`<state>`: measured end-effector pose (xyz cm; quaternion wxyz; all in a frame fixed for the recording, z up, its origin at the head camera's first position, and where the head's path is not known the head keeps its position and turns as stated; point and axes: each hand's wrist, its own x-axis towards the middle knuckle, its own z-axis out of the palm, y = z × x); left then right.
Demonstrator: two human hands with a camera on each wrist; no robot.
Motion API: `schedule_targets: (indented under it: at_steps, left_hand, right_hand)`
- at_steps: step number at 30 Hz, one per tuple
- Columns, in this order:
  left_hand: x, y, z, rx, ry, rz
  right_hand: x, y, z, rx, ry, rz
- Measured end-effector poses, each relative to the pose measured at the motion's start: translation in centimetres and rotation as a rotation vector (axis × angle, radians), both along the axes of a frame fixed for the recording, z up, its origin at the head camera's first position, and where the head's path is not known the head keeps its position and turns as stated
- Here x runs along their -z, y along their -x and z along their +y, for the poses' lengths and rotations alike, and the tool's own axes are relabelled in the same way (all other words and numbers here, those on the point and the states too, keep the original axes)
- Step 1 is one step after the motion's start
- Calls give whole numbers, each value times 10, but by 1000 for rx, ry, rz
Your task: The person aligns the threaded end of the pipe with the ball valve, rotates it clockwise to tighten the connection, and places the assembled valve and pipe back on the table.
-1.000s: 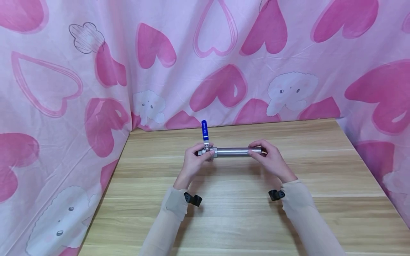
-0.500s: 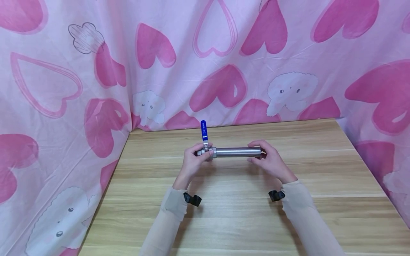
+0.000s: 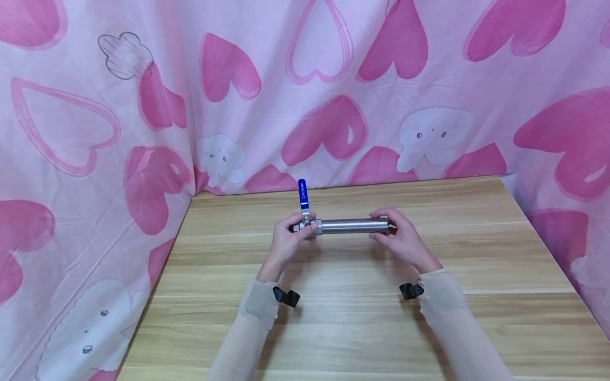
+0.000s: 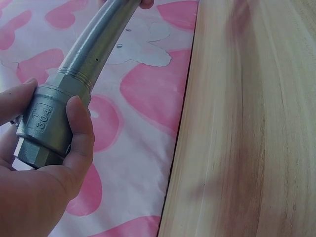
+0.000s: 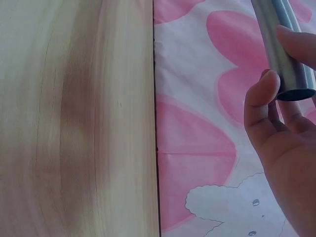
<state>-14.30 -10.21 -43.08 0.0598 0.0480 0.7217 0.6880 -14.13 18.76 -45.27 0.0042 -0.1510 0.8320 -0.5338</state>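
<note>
A steel ball valve (image 4: 45, 118) with a blue lever handle (image 3: 303, 194) is joined end to end with a straight metal pipe (image 3: 352, 226). My left hand (image 3: 284, 239) grips the valve body, thumb on the near side and the lever pointing away from me. At the pipe's free right end, my right hand (image 3: 404, 239) has its fingers curled around the tube, thumb at the near edge. The right wrist view shows the open pipe mouth (image 5: 296, 95) between thumb and fingers. Valve and pipe lie level in line, above the table.
A wood-grain table (image 3: 343, 328) spreads under both arms. Pink heart-patterned cloth (image 3: 324, 63) hangs behind it and along both sides. Each wrist carries a small black camera mount, such as the left mount (image 3: 287, 297).
My right thumb has shifted from the top of the pipe down to its near edge, showing more of the pipe's end. My left hand keeps its hold on the valve, nearly still.
</note>
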Motion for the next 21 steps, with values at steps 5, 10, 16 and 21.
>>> schedule_targets:
  at_steps: [5,10,16,21]
  left_hand:
    - [9,3,0,-12,-19,5]
    - [10,3,1,-22,-22,12]
    - [11,2,0,-21,-21,28]
    - [11,3,0,-22,-15,23]
  right_hand:
    - [0,0,0,10,-3,-22]
    - [-2,0,1,9,-2,-47]
    - [-4,-1,2,4,1,-60]
    - [-7,-2,1,15,-11,-63]
